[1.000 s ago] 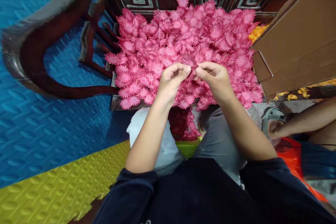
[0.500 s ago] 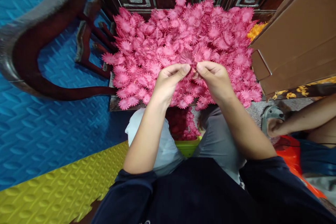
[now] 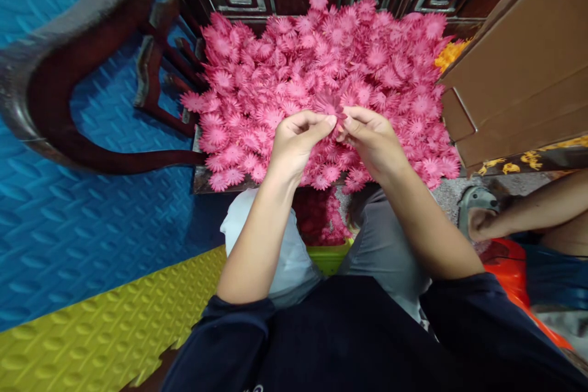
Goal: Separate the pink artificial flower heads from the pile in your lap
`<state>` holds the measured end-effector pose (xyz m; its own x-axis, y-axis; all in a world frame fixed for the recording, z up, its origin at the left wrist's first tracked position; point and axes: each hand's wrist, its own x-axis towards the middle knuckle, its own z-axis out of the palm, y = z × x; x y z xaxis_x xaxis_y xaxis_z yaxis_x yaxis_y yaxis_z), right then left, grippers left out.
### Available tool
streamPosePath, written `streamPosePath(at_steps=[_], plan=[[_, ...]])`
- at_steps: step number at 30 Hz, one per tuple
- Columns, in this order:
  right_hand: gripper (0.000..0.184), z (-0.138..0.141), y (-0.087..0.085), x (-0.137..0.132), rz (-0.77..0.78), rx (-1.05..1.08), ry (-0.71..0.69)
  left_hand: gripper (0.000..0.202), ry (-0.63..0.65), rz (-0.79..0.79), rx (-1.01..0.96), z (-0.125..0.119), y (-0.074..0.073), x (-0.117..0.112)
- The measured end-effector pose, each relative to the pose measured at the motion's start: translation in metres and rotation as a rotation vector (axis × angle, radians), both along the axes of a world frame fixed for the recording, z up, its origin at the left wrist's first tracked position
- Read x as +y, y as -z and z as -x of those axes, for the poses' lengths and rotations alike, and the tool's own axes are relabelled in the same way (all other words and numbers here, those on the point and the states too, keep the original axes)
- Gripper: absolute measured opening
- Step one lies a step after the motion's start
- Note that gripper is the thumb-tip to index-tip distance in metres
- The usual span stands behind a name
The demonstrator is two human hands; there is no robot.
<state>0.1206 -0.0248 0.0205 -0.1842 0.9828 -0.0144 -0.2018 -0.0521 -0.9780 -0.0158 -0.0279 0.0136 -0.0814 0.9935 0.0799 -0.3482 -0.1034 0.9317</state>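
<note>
A darker pink artificial flower (image 3: 329,104) is pinched between my two hands, above a wide heap of pink artificial flowers (image 3: 257,92). My left hand (image 3: 299,136) has thumb and forefinger closed on its lower left side. From the other side, my right hand (image 3: 371,135) grips it near its lower right edge, the fingers bent inward. What lies between the fingertips is partly hidden. The heap rests on a dark wooden seat (image 3: 199,182). Below, between my knees, a green-rimmed basket (image 3: 329,257) holds more pink and dark red pieces.
A curved dark wooden armrest (image 3: 50,98) stands at the left over blue floor matting (image 3: 114,226). At the right is a cardboard box (image 3: 523,61), with yellow flower pieces (image 3: 450,56) beside it. Another person's leg (image 3: 533,208) and a red stool (image 3: 508,263) are at the lower right.
The right fingers have shifted slightly around the flower's edge, and the petals show a little differently. Both hands stay in nearly the same place, and the view has moved slightly.
</note>
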Motion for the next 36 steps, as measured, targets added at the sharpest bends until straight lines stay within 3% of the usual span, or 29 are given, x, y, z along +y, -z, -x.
streamPosePath(at_steps=[4,11,16,20,26,36], plan=[[0.035,-0.002,0.002,0.001,0.071,0.054,-0.034,0.026,-0.067,-0.025,0.051,-0.003,0.0,-0.002],[0.037,-0.006,-0.001,0.002,0.079,0.044,-0.005,0.032,-0.007,-0.136,0.17,-0.001,-0.001,-0.002],[0.039,-0.008,0.002,0.003,0.088,0.036,0.024,0.019,-0.007,-0.189,0.272,-0.001,0.001,-0.003],[0.04,-0.009,0.007,0.005,0.077,-0.014,0.024,0.003,-0.093,-0.154,0.339,-0.005,0.0,-0.004],[0.043,-0.006,0.012,0.006,-0.001,-0.097,0.049,0.008,-0.108,-0.044,0.243,-0.008,0.002,-0.002],[0.041,-0.007,0.006,0.005,-0.022,-0.076,0.024,0.02,-0.003,-0.05,0.073,-0.007,0.005,0.002]])
